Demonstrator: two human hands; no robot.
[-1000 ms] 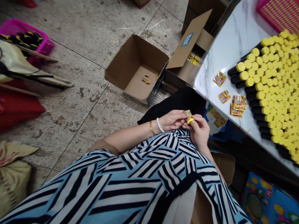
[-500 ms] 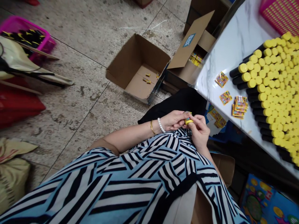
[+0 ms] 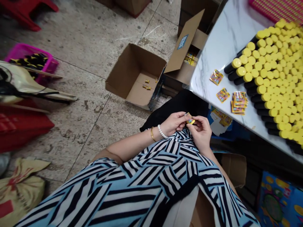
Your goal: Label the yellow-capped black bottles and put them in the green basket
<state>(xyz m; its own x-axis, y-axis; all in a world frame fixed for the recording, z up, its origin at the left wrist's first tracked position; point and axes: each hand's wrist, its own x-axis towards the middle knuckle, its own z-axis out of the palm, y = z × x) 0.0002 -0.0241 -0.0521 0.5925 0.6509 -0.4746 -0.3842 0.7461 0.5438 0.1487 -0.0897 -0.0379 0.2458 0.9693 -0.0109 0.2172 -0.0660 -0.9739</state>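
Middling indoor light here, soft and a touch cool, and the brightest patch sits upper right — the white table [image 3: 213, 50], a pale sheen across its top. The yellow caps [image 3: 267, 75] pop, the nearest catching highlights; glare flecks the loose packets [image 3: 216, 77]. Drop to the lower right and the space beneath goes nearly black. Mid-frame, the black cloth [image 3: 176, 105] reads as one dark mass, while the carton [image 3: 134, 60] has shaded inner walls. Left hand [image 3: 174, 123] and right hand [image 3: 201, 132] come through fairly clear, but the held packet [image 3: 190, 119] shows print too small to read. Edges stretched — shirt [image 3: 127, 192] swelling along the bottom, sack [image 3: 23, 189] soft lower left.
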